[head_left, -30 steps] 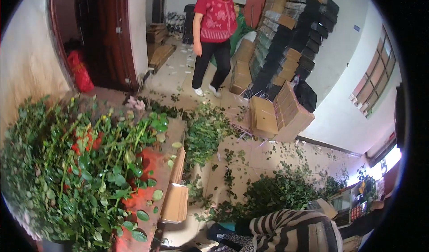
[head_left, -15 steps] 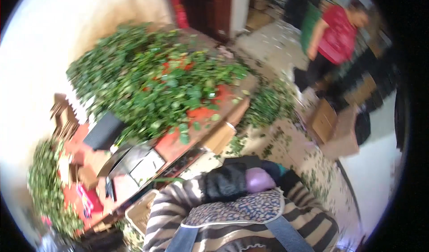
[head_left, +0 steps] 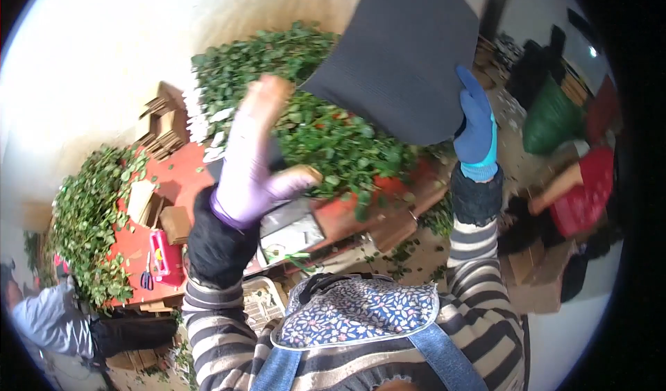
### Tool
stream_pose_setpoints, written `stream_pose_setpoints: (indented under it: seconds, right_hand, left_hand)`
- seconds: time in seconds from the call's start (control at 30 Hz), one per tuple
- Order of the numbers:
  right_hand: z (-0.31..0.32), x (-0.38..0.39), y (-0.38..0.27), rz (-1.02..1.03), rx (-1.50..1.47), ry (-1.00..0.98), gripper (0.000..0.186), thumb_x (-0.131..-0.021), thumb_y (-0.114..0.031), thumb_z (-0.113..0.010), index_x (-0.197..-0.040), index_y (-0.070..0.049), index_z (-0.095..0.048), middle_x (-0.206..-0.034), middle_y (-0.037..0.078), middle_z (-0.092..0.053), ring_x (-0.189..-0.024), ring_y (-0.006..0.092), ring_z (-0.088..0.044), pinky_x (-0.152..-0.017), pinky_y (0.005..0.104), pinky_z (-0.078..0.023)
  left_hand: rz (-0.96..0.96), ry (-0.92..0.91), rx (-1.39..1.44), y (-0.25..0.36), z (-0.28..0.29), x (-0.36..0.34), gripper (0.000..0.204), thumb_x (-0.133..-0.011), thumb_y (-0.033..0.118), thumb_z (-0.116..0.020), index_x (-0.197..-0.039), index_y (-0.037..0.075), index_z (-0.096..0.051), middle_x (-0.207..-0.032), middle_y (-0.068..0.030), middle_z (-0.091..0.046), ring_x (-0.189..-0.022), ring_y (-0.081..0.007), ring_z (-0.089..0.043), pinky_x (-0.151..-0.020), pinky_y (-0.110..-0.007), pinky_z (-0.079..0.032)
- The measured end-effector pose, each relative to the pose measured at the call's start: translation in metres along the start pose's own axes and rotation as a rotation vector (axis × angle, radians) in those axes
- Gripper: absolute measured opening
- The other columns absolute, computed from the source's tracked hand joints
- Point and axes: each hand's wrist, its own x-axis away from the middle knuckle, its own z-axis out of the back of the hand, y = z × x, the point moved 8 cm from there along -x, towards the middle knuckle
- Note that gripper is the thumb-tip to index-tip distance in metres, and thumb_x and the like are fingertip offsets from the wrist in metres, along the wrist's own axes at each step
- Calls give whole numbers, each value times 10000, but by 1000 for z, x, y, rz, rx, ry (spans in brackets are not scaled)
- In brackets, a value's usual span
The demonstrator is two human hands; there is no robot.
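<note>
while the view tilts hard, a co-worker in a grey top (head_left: 41, 322) crouches at the far left, off the table's left end; just right of that, a leafy heap (head_left: 87, 218) covers the left end of the red table (head_left: 187, 176), likely dumped there to stay within reach; near the front-left edge lie blue scissors (head_left: 146, 280) and a pink box (head_left: 165, 256), parked where a hand could grab them; folded cardboard pieces (head_left: 163, 124) sit by the table's back edge near the wall, out of the working space; the left hand (head_left: 253, 162), in a purple glove with tan fingertips, is raised over the table's middle, fingers loosely spread and thumb sticking out to the right, gripping nothing, seemingly mid-swing to balance or meet the sheet; below it a silvery bag (head_left: 295, 228) rests at the front edge; the big pile of green stems (head_left: 319, 114) with red blooms fills the table's centre and right part; the dark grey sheet (head_left: 399, 51) is held up in the air above that pile, tilted, touching no surface; the right hand (head_left: 475, 124), in a blue glove, clamps the sheet's lower right edge, fingers pressed together along it, thumb hidden so the exact pinch is unclear; one-handed edge grip probably explains the tilt; a person in red (head_left: 583, 197) bends over the littered floor at far right, well apart.
</note>
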Motion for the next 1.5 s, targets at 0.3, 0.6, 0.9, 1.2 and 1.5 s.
stream_pose_setpoints:
  seconds: [0.3,0.6,0.9,1.2,1.5]
  right_hand:
    - [-160,-58,69,-194,-268,-301,487,-988,-116,-486,-1458,3,-441,-1396,139,-549,-1259,231,-545,-1085,370,-427]
    - [-179,-49,209,-89,204,-449,474,-957,105,-424,-1397,-18,-547,-1109,-28,-595,-898,38,-502,-916,192,-411]
    - [-226,-5,181,265,1054,-530,400,-915,-136,-668,-1286,-9,-588,-1213,201,-652,-1005,380,-666,-813,418,-553]
    - [-310,138,236,432,860,-1387,581,-879,-370,-668,-1332,-27,-546,-1284,147,-591,-1207,319,-549,-976,427,-446]
    - [-285,197,292,283,869,-1545,732,-857,-401,-669,-1462,-58,-438,-1517,133,-423,-1419,309,-366,-1138,469,-288]
  left_hand:
    - [565,-89,273,-103,50,99,714,-834,262,-793,-1414,3,-465,-1330,-174,-569,-1274,-305,-516,-1089,-434,-402]
    - [1250,-11,1029,-119,-41,272,466,-990,73,-583,-1431,-10,-457,-1315,-55,-593,-1180,-140,-541,-1034,-312,-434]
    - [1626,50,801,-128,-91,377,256,-984,86,-595,-1223,-6,-588,-998,-11,-621,-884,-94,-556,-790,-262,-472]
    - [1557,145,655,-109,-115,437,343,-973,201,-624,-1235,-18,-605,-1047,-116,-712,-957,-192,-660,-866,-333,-510]
    - [1620,-303,349,-109,-109,423,371,-951,276,-641,-1143,-41,-620,-1022,-252,-694,-990,-380,-672,-856,-427,-509]
